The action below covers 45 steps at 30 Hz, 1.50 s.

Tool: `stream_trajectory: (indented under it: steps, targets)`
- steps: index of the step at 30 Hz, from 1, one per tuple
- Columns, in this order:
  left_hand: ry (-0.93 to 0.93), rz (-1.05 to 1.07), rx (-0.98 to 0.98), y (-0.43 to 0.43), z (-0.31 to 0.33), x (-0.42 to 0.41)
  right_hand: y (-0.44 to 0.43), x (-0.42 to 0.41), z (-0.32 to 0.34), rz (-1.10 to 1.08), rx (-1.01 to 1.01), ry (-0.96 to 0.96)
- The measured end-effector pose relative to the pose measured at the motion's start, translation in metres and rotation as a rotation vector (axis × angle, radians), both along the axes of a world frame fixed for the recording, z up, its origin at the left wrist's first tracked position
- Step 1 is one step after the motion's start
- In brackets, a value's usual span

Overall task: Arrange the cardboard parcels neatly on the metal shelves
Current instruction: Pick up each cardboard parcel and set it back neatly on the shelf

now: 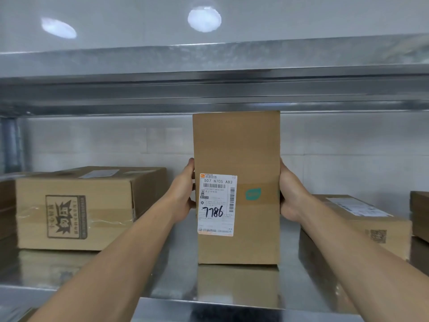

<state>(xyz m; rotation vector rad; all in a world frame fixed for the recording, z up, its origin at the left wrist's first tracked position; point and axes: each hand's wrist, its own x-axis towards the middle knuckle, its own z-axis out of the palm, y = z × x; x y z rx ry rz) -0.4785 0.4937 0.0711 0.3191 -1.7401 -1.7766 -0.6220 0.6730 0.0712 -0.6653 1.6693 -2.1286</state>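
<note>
A tall brown cardboard parcel (246, 145) stands on its end in the middle of the shiny metal shelf (176, 263). Its bottom sits flat on the shelf, close to the front edge, and you can see it mirrored in the metal. The parcel is closed, so what is inside cannot be seen. A white paper label (217, 205) is stuck on its front, with "7786" written in big black marker. Next to the label, a small green sticker (253, 194) sits on a strip of clear tape.

The left hand (183, 194) holds the parcel's left side and the right hand (290, 194) holds its right side. Both thumbs lie along the front edges. The other fingers go round the sides and are hidden, so I cannot tell if they are spread or close together.

To the left, well apart, sits a wide flat brown box with a dark printed picture (74, 210). It is taped shut. To the right, near the parcel, lies a low brown box with a white label on top (362, 219), also shut. At the far right edge, more brown boxes (420, 217) are stacked one on another. Above them all runs another grey metal shelf (209, 87).
</note>
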Motion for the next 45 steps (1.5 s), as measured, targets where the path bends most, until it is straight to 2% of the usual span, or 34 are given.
stream_trajectory:
  steps: [21,30,38,42,45]
  targets:
    - [0.039,-0.061,-0.117,-0.014,0.022,-0.002,0.016,0.006,-0.005,-0.022,-0.080,0.048]
    - [0.157,-0.114,0.061,-0.020,0.007,-0.005,0.022,-0.006,-0.005,-0.024,-0.051,0.044]
    - [0.126,-0.117,0.126,-0.023,-0.016,-0.002,0.018,-0.020,-0.021,0.081,-0.081,0.064]
    - [0.104,-0.187,0.227,-0.024,-0.025,0.000,0.010,-0.016,-0.024,0.043,-0.166,0.049]
    - [0.087,-0.218,0.251,-0.021,-0.032,0.001,0.007,-0.013,-0.032,0.065,-0.149,0.023]
